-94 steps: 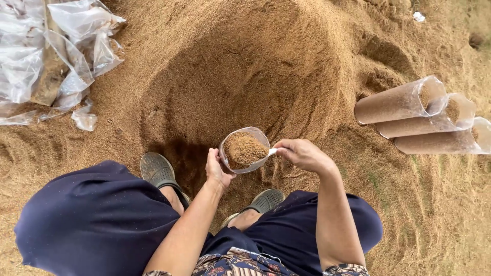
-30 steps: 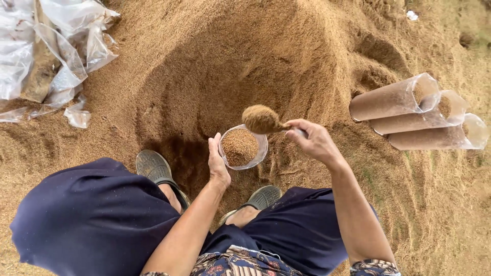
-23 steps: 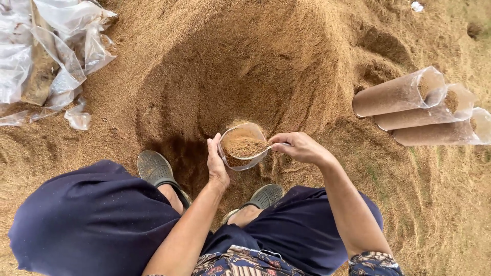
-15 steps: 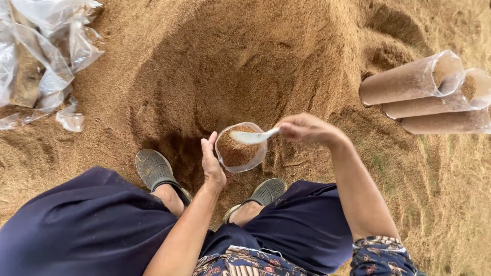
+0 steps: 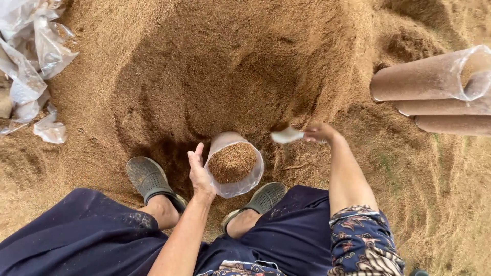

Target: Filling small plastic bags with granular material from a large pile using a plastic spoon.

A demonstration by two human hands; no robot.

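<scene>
Left hand [image 5: 200,174] steadies a sawdust-filled clear bag [image 5: 234,163], grip cupping its side, while right hand [image 5: 319,132], grip pinching a white scoop [image 5: 287,135], dips toward the sawdust heap [image 5: 230,76], likely mid-filling.

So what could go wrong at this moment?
The clear plastic bag of brown sawdust is steadied only by the left hand on one side; it could tip and spill. The white scoop in the right hand is off beside the bag's mouth, so a load could miss on the way back.
</scene>
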